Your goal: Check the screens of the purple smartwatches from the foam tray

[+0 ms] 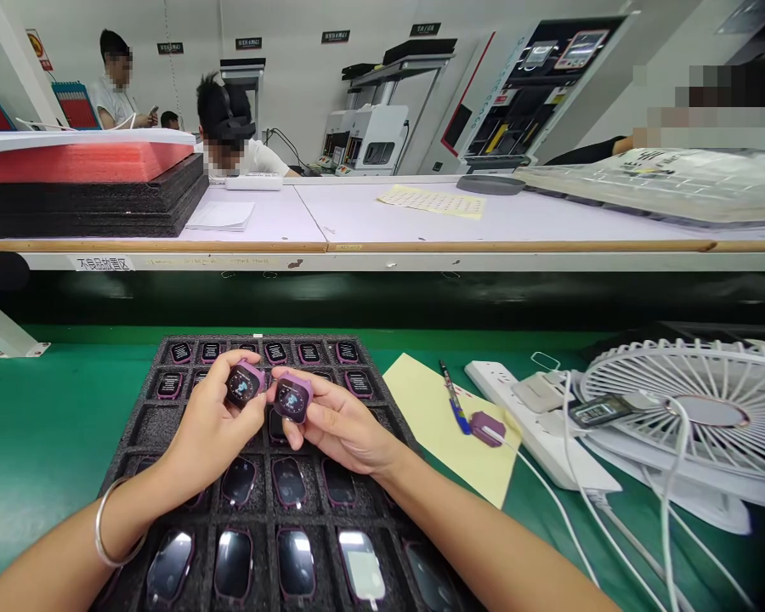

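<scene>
My left hand (pixel 220 416) grips a purple smartwatch body (pixel 243 384) between thumb and fingers, its lit screen turned up toward me. A second purple smartwatch body (pixel 292 399) is pinched in my right hand (pixel 344 421), close beside the first. Both screens show a similar blue graphic on black. Beneath my hands lies a black foam tray (pixel 141 425) with rows of compartments. Watches in its far rows show lit text, while a watch (pixel 297 563) in the nearest row has a dark screen. My hands and forearms hide some compartments.
Right of the tray, a yellow sheet (pixel 414 399) carries a blue pen (pixel 456 399) and a purple device (pixel 488 429) on a white cable. Beyond are a power strip (pixel 516 425) and a white fan (pixel 688 408). Foam sheets (pixel 89 191) are stacked on the shelf; a person (pixel 248 153) sits behind.
</scene>
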Demonstrator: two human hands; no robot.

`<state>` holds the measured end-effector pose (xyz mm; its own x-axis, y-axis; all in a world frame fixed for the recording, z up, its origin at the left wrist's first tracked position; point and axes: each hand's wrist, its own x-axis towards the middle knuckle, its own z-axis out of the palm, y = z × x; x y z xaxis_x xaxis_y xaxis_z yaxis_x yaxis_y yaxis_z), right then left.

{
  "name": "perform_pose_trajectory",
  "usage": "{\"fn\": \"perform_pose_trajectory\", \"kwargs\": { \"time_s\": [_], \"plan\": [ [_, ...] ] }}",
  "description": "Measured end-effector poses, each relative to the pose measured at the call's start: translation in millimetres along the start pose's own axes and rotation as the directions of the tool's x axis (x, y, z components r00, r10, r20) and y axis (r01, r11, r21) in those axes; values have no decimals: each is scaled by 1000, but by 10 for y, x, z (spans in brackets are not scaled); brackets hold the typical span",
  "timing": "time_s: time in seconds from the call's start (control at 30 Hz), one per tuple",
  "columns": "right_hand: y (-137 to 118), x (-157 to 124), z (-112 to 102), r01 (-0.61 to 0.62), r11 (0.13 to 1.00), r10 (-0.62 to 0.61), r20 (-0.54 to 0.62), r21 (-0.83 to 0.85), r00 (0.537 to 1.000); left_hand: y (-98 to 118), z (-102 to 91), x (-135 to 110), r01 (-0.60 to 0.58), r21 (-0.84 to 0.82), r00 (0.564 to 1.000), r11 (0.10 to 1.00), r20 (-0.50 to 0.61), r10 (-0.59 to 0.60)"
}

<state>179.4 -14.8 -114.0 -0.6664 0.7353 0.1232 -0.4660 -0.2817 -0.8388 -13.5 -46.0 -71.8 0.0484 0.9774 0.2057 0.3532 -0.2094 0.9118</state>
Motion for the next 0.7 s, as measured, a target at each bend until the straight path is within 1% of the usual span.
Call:
{"fn": "perform_pose_trajectory", "kwargs": {
  "time_s": [0.1,0.4,0.53,0.7],
  "plan": [
    [3,-1,1,4,1000,-5,17,20,1000,10,5,-3,4,-9,1000,1000,-12,-4],
    [6,-17,-7,-13,1000,13,-13,3,1000,-27,27,-18,11,-6,1000,1000,16,-10],
    [8,-23,-2,-4,1000,4,12,-4,1000,-13,22,-21,-16,14,1000,1000,23,16],
    [4,-20,8,19,1000,-19,22,5,1000,-15,33,-26,-9,-16,999,1000,39,10]
  ]
}}
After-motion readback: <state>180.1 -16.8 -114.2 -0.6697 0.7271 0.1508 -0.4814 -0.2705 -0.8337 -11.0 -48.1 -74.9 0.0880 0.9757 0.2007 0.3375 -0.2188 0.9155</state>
